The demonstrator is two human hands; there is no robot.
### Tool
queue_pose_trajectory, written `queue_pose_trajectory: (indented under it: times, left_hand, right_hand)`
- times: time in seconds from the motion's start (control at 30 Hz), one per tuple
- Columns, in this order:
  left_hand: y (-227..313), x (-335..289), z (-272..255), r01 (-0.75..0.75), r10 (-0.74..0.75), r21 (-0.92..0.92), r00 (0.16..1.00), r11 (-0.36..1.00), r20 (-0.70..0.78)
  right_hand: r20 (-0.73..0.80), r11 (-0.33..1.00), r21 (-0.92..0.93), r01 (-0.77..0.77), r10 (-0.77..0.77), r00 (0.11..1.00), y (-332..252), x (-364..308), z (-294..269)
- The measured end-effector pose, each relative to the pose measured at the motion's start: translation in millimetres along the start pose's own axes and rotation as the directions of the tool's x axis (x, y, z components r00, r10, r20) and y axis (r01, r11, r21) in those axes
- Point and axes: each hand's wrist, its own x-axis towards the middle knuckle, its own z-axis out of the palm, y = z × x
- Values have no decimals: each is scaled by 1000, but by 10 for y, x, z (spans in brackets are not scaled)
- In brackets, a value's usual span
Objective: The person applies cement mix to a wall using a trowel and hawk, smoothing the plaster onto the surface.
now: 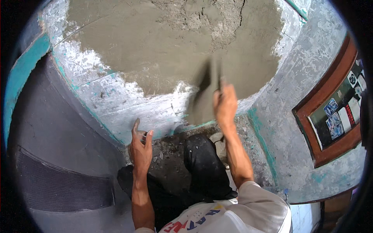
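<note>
I observe the trowel [214, 73] at the wall, in front of the lower part of the grey plaster [155, 50]. Its long axis runs nearly upright in my view; the blade end points away from the wearer, toward the rough, cracked patch [225, 31]. Motion blur hides the blade outline, and I cannot tell whether it touches the plaster. The right hand [226, 106] is closed around the handle end. The left hand [142, 144] has its fingers spread, near the whitish wall surface [116, 108], below and left of the trowel.
</note>
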Motion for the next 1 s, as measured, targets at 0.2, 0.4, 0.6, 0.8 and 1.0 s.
queue_pose_trajectory:
  times: [0.2, 0.4, 0.6, 0.8, 1.0]
  left_hand:
    - [-9, 1, -14, 59, -57, -54, 998, 997, 32]
    - [0, 25, 9, 81, -80, -75, 997, 994, 18]
    - [4, -12, -63, 35, -35, -46, 999, 998, -4]
    - [16, -21, -159, 64, -65, -90, 998, 994, -6]
    - [-11, 16, -82, 109, -111, -88, 994, 990, -13]
  right_hand:
    - [-131, 956, -133, -261, 244, 961, 314, 541, 432]
    - [83, 986, 148, 79, -91, 992, -923, -339, 805]
    - [-80, 986, 157, 57, -45, 996, -295, -189, 432]
    - [-281, 964, -177, -197, 143, 949, 425, 478, 512]
    - [-22, 954, 240, 178, -178, 984, -1416, -98, 947]
